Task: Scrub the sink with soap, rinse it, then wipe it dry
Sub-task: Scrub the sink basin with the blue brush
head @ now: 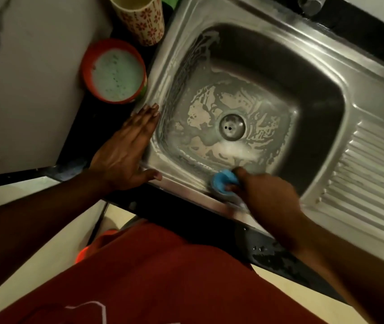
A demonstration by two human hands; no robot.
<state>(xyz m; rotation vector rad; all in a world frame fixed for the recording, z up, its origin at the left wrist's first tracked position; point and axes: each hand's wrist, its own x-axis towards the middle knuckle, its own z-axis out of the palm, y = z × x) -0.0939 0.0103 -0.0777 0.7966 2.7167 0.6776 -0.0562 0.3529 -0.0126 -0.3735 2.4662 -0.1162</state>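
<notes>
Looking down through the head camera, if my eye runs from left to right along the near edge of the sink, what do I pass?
First the left hand, then the blue scrubber, then the right hand that grips it, then the ribbed draining board.

Dim, soft — right hand (263, 192) blurred (motion).

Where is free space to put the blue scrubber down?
The ribbed drainboard right of the basin is bare. The basin floor around the drain is free but soapy. Left is crowded: red tub, flowered cup, left hand on the rim.
</notes>
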